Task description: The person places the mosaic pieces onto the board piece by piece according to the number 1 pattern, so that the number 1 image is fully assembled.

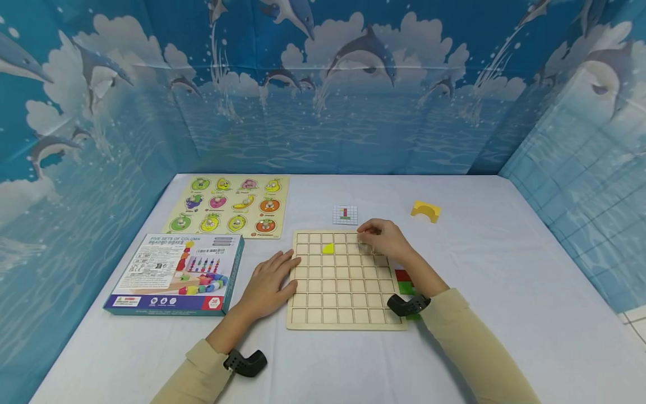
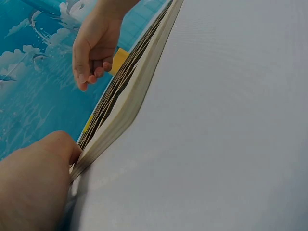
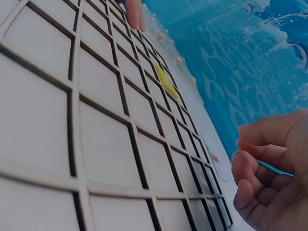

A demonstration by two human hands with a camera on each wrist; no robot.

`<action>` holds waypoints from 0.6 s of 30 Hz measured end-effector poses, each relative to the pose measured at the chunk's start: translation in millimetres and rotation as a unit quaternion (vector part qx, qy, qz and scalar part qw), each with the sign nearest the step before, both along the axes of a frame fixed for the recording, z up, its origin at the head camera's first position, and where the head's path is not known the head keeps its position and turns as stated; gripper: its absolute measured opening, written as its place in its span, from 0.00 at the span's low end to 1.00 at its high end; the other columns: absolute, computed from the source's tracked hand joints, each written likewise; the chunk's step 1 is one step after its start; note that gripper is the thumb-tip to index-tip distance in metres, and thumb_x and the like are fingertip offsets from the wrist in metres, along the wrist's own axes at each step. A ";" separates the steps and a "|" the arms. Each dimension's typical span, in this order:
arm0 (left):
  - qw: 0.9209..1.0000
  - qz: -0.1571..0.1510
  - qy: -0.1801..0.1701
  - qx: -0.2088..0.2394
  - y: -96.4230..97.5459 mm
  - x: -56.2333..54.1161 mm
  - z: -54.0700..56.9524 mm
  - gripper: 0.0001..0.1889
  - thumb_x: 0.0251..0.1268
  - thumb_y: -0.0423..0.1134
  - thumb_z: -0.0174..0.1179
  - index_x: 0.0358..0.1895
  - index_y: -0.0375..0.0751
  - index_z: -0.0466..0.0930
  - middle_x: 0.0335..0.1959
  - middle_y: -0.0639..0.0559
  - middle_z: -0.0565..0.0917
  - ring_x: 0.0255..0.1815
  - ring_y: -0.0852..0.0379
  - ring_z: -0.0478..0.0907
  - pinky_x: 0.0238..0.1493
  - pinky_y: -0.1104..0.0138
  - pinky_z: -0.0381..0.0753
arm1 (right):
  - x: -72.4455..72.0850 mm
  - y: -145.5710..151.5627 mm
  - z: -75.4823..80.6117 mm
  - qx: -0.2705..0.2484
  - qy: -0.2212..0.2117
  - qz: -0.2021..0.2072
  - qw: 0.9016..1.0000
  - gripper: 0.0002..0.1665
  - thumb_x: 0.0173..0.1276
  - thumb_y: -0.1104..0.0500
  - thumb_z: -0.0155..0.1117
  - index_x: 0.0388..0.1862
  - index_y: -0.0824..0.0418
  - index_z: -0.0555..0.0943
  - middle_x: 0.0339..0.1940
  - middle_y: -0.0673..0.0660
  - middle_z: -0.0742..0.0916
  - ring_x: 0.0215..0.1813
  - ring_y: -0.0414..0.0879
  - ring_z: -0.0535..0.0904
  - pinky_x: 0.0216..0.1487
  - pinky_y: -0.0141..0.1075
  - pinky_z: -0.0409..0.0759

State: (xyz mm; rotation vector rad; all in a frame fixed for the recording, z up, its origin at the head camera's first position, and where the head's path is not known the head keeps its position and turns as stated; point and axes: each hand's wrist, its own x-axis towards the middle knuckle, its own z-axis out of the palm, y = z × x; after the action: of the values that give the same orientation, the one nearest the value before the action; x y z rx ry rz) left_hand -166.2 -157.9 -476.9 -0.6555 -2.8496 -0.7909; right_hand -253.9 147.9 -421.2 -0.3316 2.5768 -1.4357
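A pale wooden grid board [image 1: 343,287] lies flat on the white cloth. One yellow piece [image 1: 328,248] sits in a cell of its upper rows, also visible as a yellow piece [image 3: 166,83] in the right wrist view. My left hand [image 1: 270,283] rests at the board's left edge, fingers extended and touching the rim. Over the upper right corner hovers my right hand [image 1: 386,240], its fingers loosely curled. In the right wrist view, nothing shows between the fingers of this hand [image 3: 274,168]. Red [image 1: 402,275] and green tiles [image 1: 406,288] lie beside the board, partly hidden by the right forearm.
Behind the board lies a small grid card [image 1: 345,215] with a coloured pattern. A yellow arch block [image 1: 425,211] stands at the back right. To the left are a boxed bead set [image 1: 174,275] and a fruit picture board [image 1: 227,206]. Dolphin-print curtains [image 1: 323,123] enclose the table.
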 end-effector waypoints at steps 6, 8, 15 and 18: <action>1.000 0.000 -0.003 -0.002 -0.3 0.1 -0.8 0.27 0.69 0.48 0.51 0.71 0.46 0.68 0.75 0.48 0.62 0.76 0.45 0.54 0.69 0.43 0.54 | -1.1 17.1 -0.9 -0.015 0.004 -0.017 1.000 0.18 0.71 0.57 0.60 0.52 0.69 0.80 0.40 0.61 0.83 0.39 0.53 0.77 0.40 0.41 0.76; 1.000 0.000 -0.005 -0.002 -0.4 0.2 -0.5 0.27 0.69 0.48 0.51 0.71 0.46 0.68 0.75 0.48 0.62 0.76 0.45 0.54 0.69 0.43 0.54 | -1.1 23.6 -1.3 -0.017 0.007 -0.021 1.000 0.18 0.72 0.57 0.60 0.53 0.70 0.79 0.41 0.63 0.83 0.41 0.54 0.78 0.41 0.41 0.77; 1.000 -0.001 -0.007 -0.004 -0.3 0.5 1.1 0.27 0.69 0.48 0.51 0.70 0.46 0.69 0.75 0.48 0.63 0.76 0.45 0.54 0.69 0.43 0.54 | -2.4 44.1 -4.2 -0.010 0.009 -0.057 0.998 0.18 0.72 0.56 0.59 0.52 0.70 0.80 0.42 0.64 0.84 0.43 0.55 0.79 0.40 0.40 0.78; 1.000 -0.001 -0.006 -0.006 -0.3 0.3 1.3 0.27 0.69 0.47 0.51 0.70 0.46 0.69 0.74 0.48 0.63 0.76 0.45 0.54 0.69 0.43 0.54 | -3.4 51.1 -6.6 -0.003 0.011 -0.069 0.998 0.18 0.72 0.56 0.59 0.52 0.69 0.79 0.42 0.65 0.84 0.43 0.55 0.79 0.39 0.39 0.77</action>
State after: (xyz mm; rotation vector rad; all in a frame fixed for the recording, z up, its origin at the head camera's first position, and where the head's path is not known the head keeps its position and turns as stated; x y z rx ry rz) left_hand -165.8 -158.1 -475.7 -0.6569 -2.8669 -0.7822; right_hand -257.3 199.0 -427.8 -0.1751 2.6599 -1.4912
